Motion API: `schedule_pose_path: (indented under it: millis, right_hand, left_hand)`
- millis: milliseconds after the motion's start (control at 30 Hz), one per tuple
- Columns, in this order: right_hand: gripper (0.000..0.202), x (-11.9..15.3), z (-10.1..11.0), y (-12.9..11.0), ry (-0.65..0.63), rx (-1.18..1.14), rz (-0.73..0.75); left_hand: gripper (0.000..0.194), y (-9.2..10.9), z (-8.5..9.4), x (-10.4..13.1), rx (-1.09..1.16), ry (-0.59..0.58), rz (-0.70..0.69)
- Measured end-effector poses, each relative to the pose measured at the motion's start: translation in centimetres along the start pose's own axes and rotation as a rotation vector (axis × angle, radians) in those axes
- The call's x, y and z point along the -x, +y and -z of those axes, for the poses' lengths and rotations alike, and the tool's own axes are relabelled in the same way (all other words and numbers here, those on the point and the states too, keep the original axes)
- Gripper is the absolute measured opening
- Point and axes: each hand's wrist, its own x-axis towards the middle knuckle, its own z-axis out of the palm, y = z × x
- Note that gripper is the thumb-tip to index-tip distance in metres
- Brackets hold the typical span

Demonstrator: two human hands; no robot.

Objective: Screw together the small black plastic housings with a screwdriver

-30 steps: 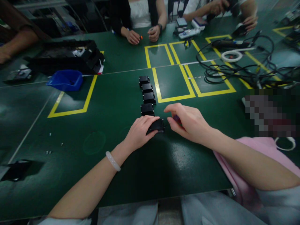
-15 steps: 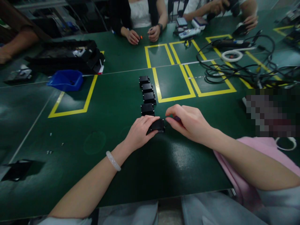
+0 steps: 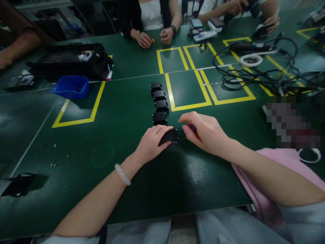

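My left hand [image 3: 151, 143] grips a small black box [image 3: 171, 135] between thumb and fingers, keeping it on the green table. Small shiny points, like screw ends, show at the box's right edge. Just right of it, my right hand [image 3: 203, 133] is curled with thumb and forefinger slightly apart. Something dark sits inside its grasp, mostly hidden by the fingers, so its kind is unclear. Beyond my left hand, a row of similar black boxes [image 3: 159, 118] runs away from me, the nearest close behind my fingers.
To the left are a blue scoop-shaped bin [image 3: 71, 87], a black tray [image 3: 68, 61], small loose screws [image 3: 53, 165] and a black plate-like part [image 3: 19, 185]. Black cables [image 3: 236, 79] lie at right, near pink cloth [image 3: 276, 162]. Across the table, a person's hands [image 3: 144, 40] rest near yellow-taped rectangles.
My right hand's thumb has drawn slightly right, away from the box, and the forefinger has risen a little. My left hand and its box have stayed in place.
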Motion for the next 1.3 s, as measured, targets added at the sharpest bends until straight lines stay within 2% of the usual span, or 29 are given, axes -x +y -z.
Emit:
schedule_pose_path:
  millis: [467,900,1300]
  right_hand:
    - [0.011,-0.06,0.04,-0.04,-0.008,0.017,0.0]
    - [0.017,-0.26,0.24,-0.15,-0.036,0.039,0.021]
    - [0.014,-0.17,0.12,-0.05,-0.017,0.053,0.007]
  left_hand:
    - [0.044,-0.02,0.0,-0.01,0.0,0.001,0.0]
    - [0.042,-0.11,-0.01,-0.03,0.005,-0.006,-0.006]
    - [0.043,-0.09,-0.07,-0.01,-0.013,0.004,-0.006]
